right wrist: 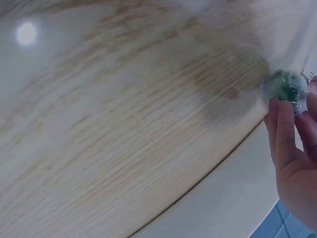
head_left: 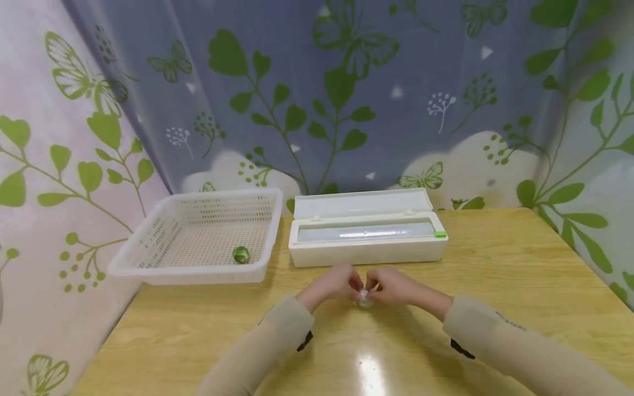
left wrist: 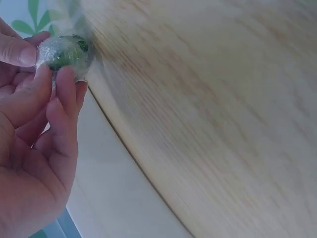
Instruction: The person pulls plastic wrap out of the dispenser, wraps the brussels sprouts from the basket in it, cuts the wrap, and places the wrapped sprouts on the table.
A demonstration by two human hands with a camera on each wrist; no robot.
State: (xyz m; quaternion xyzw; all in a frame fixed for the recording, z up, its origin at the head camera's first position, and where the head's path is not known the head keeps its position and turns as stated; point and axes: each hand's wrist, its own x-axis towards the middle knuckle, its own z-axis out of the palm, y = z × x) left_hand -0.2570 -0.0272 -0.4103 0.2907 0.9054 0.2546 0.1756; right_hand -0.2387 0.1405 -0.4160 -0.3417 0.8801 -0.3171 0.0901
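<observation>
A small green Brussels sprout, wrapped in clear plastic film, is between both hands above the front middle of the wooden table. My left hand pinches it from the left with thumb and fingers. From the right, my right hand grips the film around it. In the left wrist view, wrinkled film covers the wrapped sprout, and fingertips press against its side. The right wrist view shows the same sprout above the fingertips, part of that hand being cut off by the frame.
Behind the hands stands a white cling film dispenser, lid raised, with a film roll inside and a green tab at its right end. To the left, a white perforated basket holds one unwrapped sprout. A patterned curtain hangs behind.
</observation>
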